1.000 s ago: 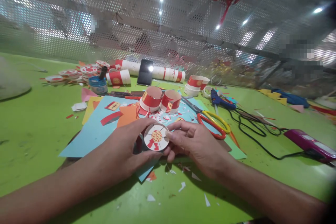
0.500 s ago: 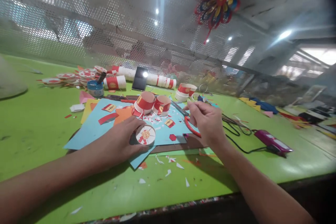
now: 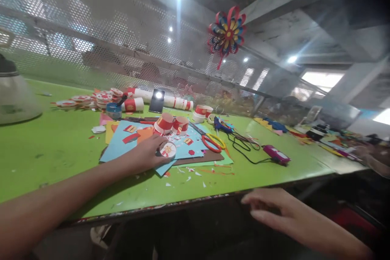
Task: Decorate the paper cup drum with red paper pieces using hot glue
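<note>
My left hand (image 3: 148,151) rests over a light blue paper sheet (image 3: 120,148), its fingers closed round a cut paper cup (image 3: 168,150). The cup's white round end, with a gold and red pattern, faces me. Just beyond it stand two red and white cup pieces (image 3: 164,122), with coloured scraps around them. Scissors (image 3: 212,142) with red and yellow handles lie to their right. Below the table's front edge, my right hand (image 3: 278,209) hangs in the air, slightly blurred. Its thumb and fingers are apart, and nothing shows between them.
A blue glue gun (image 3: 222,125) and a purple corded device (image 3: 276,154) lie on the right. Behind are a phone (image 3: 157,100), a row of stacked cups (image 3: 179,102) and a blue jar (image 3: 113,111). Another person's arm (image 3: 376,160) shows at far right.
My right hand has moved from above the scissors down and right, past the table's front edge. My left hand still holds the cut paper cup. The view has shifted to the right.
</note>
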Demonstrator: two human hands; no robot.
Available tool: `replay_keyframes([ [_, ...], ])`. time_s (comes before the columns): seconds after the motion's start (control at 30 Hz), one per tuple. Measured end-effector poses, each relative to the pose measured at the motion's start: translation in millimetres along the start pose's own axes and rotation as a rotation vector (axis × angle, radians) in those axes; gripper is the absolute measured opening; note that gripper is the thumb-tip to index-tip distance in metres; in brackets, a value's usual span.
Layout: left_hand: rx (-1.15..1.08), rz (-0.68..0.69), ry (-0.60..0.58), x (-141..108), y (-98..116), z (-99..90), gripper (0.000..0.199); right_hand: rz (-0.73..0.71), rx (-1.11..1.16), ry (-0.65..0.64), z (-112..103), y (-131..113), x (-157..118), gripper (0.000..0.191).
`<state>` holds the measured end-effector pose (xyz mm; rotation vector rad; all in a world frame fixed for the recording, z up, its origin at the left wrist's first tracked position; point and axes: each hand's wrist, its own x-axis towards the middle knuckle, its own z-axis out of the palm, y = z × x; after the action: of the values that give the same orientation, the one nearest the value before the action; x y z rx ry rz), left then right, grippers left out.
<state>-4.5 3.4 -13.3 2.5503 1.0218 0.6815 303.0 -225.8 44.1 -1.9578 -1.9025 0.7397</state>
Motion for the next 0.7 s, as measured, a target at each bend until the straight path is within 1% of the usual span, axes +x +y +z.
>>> replay_keyframes([
  [0.07,0.003,0.004,-0.004,0,1,-1.2,0.043,0.067,-0.079,0.007,-7,6,-25,0.034],
  [0.1,0.007,0.002,-0.007,1,2,-1.8,0.043,0.072,-0.096,0.026,-12,7,-31,0.034],
  [0.17,0.017,-0.003,-0.014,1,3,-2.7,0.044,0.048,-0.098,0.047,-23,8,-32,0.035],
  [0.23,0.027,-0.007,-0.023,2,4,-3.1,0.044,0.007,-0.034,0.046,-33,10,-18,0.037],
  [0.3,0.035,-0.004,-0.027,2,3,-2.7,0.045,-0.032,-0.032,0.153,-41,15,5,0.038],
  [0.37,0.039,-0.001,-0.028,3,2,-1.8,0.045,-0.018,-0.058,0.269,-49,24,36,0.034],
  [0.47,0.04,0.001,-0.034,5,-1,-0.1,0.043,0.058,-0.084,0.422,-58,37,91,0.027],
  [0.5,0.039,0.001,-0.037,5,-2,0.5,0.042,0.09,-0.094,0.464,-60,41,110,0.028],
  [0.57,0.036,-0.001,-0.041,6,-4,1.8,0.041,0.147,-0.127,0.528,-65,45,147,0.032],
  [0.7,0.026,-0.001,-0.025,8,-10,6.3,0.041,0.23,-0.244,0.578,-70,46,215,0.032],
])
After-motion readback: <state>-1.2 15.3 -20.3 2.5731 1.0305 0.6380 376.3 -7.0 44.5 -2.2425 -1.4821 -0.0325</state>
